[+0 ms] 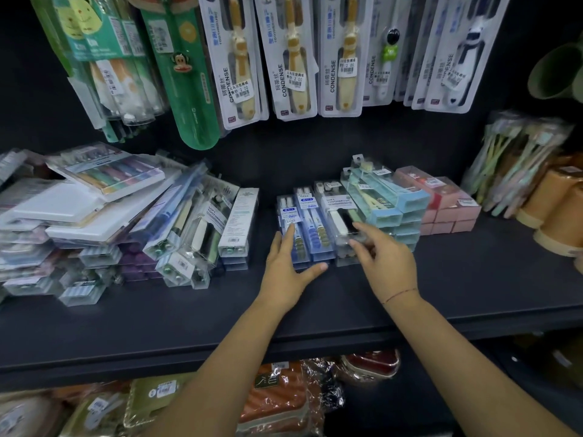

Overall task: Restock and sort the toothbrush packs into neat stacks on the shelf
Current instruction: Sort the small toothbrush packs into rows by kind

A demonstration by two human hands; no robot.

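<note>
The dark shelf (473, 279) ran across the view under both forearms, backed by a black wall. Above the hands hung a row of carded toothbrushes (293, 58), several with price stickers. Below the shelf edge, nearer the person than the hands, lay wrapped pouches (284, 402) in orange and olive.

The left hand (288, 266) was open, its fingers straight and laid against the left side of the blue packs (310, 222), a low stack, with the thumb stretched across the stack's near end. Just right of that stack, the right hand (389, 263) pinched the near end of the clear pack (339, 212) (its label read SOFT TOOTHBRUSH), index finger along the top and thumb at the front edge. This pack lay on top of a stack of similar clear packs. The two hands were near each other but apart.

Beyond the right hand stood stacked teal boxes (394, 200), touching the clear packs, and to their right stacked pink boxes (448, 209). Further right were bundles of pastel brushes (511, 165) and orange cups (555, 209). Left of the left hand, past a bare strip of shelf, sprawled a loose heap (110, 216) of mixed packs, tilted and overlapping
</note>
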